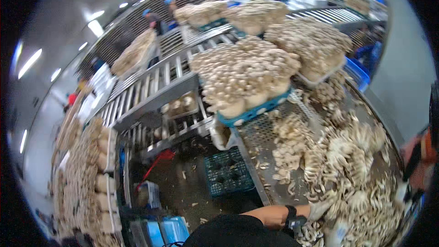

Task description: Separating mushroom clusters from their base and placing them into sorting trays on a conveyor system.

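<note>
My left hand (321,207), in a pale glove with a black band at the wrist, reaches into loose mushrooms (375,206) heaped on the metal worktable (260,135). Its fingers blur into the pale stems, so their grip is unclear. Close by, at the lower edge, a whitish gloved shape that looks like my right hand (337,234) is among the mushrooms; motion smears its fingers. Larger mushroom clumps (350,153) lie beyond both hands. Farther up stands a blue-green crate (256,113) packed with mushroom clusters (247,71).
A second full tray (322,77) stands right of the crate, near a blue tub (359,73). A roller conveyor (155,82) runs behind. On the floor lies a dark green crate (228,171). Trays of mushrooms (82,178) line the left. Another person's orange sleeve (428,146) shows at right.
</note>
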